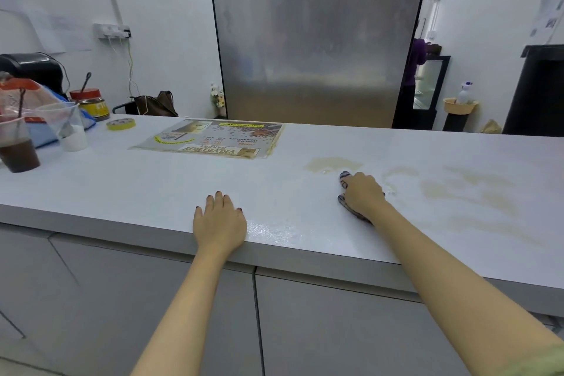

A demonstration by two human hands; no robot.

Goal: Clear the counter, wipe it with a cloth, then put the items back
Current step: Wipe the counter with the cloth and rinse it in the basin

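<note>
Cloth (346, 182) lies bunched under the right hand (363, 192), which grips it against the table (152, 180). Left hand (220, 220) rests flat, fingers spread, beside what appears to be a wet patch (274, 230).

Single view only, head-mounted, wide-angle. It looks forward and down across the white counter (152, 180) from the person's standing position at its near edge, both forearms entering from the bottom of frame. The near edge runs slanted (lower at right), so the head is turned or tilted. Beyond the counter stands a steel refrigerator (317, 40). No second view shares coverage.
</note>
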